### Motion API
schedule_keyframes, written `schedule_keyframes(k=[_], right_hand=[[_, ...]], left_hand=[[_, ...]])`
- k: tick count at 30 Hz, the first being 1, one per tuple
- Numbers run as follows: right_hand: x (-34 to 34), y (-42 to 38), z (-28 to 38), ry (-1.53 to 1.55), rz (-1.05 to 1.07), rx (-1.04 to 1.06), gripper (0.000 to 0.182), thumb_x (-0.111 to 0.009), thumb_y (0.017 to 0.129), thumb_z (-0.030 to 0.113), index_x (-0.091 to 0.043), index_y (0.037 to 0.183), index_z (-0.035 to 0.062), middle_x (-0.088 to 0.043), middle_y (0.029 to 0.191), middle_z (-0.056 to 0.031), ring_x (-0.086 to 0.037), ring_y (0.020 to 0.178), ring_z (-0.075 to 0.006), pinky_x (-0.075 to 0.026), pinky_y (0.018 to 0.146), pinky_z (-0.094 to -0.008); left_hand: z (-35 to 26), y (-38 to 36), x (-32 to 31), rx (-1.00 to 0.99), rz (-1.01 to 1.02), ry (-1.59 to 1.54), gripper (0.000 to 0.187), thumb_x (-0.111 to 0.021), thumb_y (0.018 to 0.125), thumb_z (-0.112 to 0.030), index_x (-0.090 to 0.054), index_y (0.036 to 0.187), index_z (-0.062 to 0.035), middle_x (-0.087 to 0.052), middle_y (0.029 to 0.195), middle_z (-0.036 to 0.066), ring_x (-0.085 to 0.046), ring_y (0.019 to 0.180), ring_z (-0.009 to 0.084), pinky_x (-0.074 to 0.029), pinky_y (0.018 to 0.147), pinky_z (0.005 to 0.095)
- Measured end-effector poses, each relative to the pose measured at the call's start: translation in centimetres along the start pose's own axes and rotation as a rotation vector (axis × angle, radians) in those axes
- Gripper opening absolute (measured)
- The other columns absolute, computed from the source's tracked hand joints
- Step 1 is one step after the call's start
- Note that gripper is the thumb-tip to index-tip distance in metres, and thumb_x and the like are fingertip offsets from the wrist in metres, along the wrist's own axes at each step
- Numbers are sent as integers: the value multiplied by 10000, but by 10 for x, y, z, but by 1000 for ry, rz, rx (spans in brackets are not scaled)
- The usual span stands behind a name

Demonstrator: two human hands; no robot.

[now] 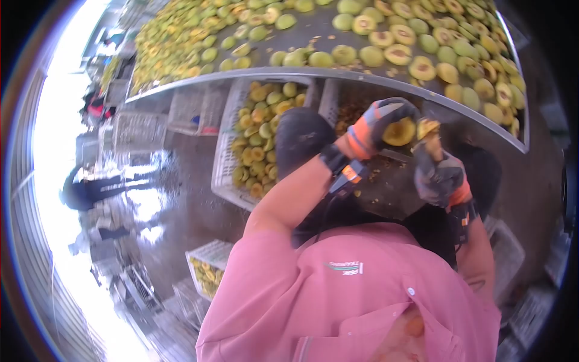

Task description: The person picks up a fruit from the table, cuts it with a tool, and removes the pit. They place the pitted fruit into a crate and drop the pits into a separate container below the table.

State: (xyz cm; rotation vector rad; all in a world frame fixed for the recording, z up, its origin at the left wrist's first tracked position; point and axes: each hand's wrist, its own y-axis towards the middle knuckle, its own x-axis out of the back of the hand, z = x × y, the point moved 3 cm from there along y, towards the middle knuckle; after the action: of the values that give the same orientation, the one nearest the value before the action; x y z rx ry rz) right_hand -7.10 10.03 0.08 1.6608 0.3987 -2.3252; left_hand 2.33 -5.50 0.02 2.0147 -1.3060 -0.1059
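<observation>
Steel table (386, 77) above carries halved fruit. Left hand (379, 123) clenches 1 fruit half (399, 132), cut face outward; right hand (440, 175) grips a tool (427, 128) at its rim. Best practice, judged: steady the half, scoop shallow.

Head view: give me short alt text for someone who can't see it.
Two gloved hands work a halved yellow fruit: the left hand grips it, the right hand holds a tool with another piece. Above, a metal table carries cut fruit halves; a white crate of fruit stands below.
</observation>
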Motion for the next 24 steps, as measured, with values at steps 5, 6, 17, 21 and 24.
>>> schedule_keyframes(k=[5,6,17,21,24], right_hand=[[103,10,-6,-604,-523,86,375,-413,943,348,-565,1077,32,-471,656,29,-394,464,-94,-317,415,-219],[127,11,-11,-866,-696,105,473,-330,973,414,-573,1104,30,-474,659,24,-395,474,-100,-315,424,-221],[98,24,-14,-280,-659,24,285,-514,929,234,-591,1125,43,-504,665,-10,-441,475,-98,-306,394,-227],[102,27,-19,-749,-907,-88,255,-563,910,262,-624,1071,74,-515,662,-18,-451,458,-119,-309,392,-260],[123,29,-28,-531,-814,-187,274,-532,926,258,-620,1088,54,-559,734,-31,-511,546,-126,-370,466,-248]], left_hand=[[4,-10,17,286,-100,469,577,-556,625,107,-516,1196,29,-583,1075,217,-564,999,385,-470,868,395],[1,-15,31,341,-154,448,464,-551,688,59,-532,1151,22,-602,1028,188,-586,952,332,-489,822,370],[-38,-202,215,818,-1165,-193,431,-399,931,-382,-601,1113,-49,-632,976,91,-593,888,202,-498,692,303],[-27,-347,232,1171,-1190,62,320,-501,899,-286,-610,1109,-71,-634,969,66,-601,836,176,-501,659,307],[-9,-434,215,1249,-1133,260,280,-599,843,-220,-626,1077,-69,-649,926,52,-619,813,185,-498,672,295]])
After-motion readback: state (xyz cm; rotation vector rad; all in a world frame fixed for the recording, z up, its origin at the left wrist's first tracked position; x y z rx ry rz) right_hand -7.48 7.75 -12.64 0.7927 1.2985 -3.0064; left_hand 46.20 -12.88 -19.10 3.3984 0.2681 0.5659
